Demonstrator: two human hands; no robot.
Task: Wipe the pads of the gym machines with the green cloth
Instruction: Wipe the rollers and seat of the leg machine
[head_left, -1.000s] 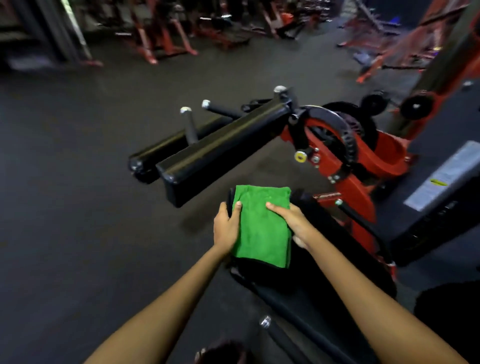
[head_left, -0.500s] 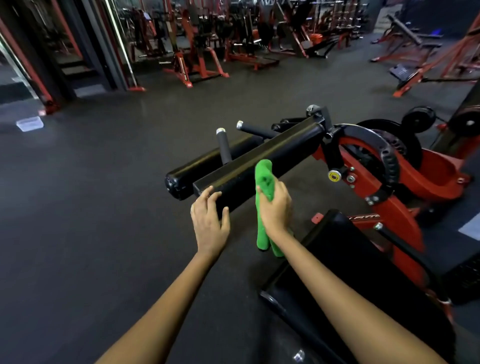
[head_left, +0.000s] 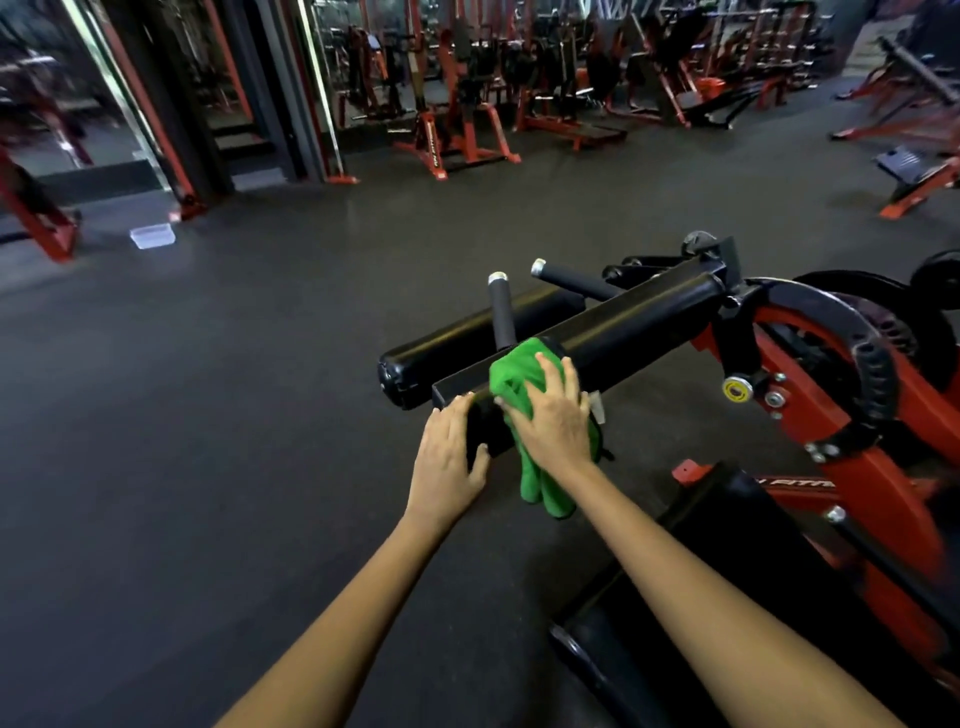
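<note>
Right hand (head_left: 551, 415), fingers spread, presses the green cloth (head_left: 519, 382) onto the black pad (head_left: 613, 332). Just to its left, the left hand (head_left: 451, 451) lies flat, fingers relaxed, on the pad's end.

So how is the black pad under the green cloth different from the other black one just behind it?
The near pad has flat faces and squared edges; the far pad is a round roller. The near pad has the green cloth draped over it, pressed by the right hand, with the left hand at its end; the far pad is bare and untouched. Both are black, glossy and lie side by side on the same machine.
</note>
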